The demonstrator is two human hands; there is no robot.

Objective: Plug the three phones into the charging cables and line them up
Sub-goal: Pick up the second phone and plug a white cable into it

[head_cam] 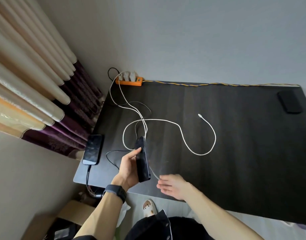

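Observation:
My left hand (129,168) grips a dark phone (143,160) on edge above the black table (235,153). A white cable (154,174) runs from the phone's near end to the blurred fingers of my right hand (172,186), which pinch it. A second phone (93,149) lies face up at the table's left edge with a black cable (88,175) plugged into its near end. The third phone (290,101) lies at the far right corner. Another white cable (197,135) loops over the table, its free plug (199,115) bare.
An orange power strip (129,81) with white chargers sits at the table's far left corner, its braided cord (218,84) running along the wall. Curtains (36,94) hang at the left. Cardboard boxes (62,220) stand on the floor below the table's left edge.

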